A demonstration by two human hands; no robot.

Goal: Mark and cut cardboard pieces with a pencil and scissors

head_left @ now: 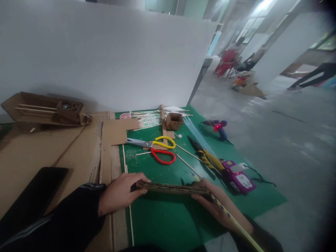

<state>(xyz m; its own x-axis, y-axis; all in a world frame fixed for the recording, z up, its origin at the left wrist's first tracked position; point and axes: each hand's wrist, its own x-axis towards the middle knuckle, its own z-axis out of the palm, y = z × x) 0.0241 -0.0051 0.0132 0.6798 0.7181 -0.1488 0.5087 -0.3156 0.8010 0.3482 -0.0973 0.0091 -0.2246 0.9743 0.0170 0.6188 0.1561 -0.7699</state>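
Between left hand (123, 191) and right hand (216, 204), cardboard (172, 189), held

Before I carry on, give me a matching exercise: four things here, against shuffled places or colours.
Things
1. Scissors
2. Smartphone
3. Cardboard piece
4. Long-nose pliers

Places or colours
A. Gripped between left hand and right hand
B. Black-and-yellow handles, beside the purple device
C. One yellow handle loop, one red
D. Black, lying flat on the brown cardboard sheet

Pairs: 1-C; 2-D; 3-A; 4-B
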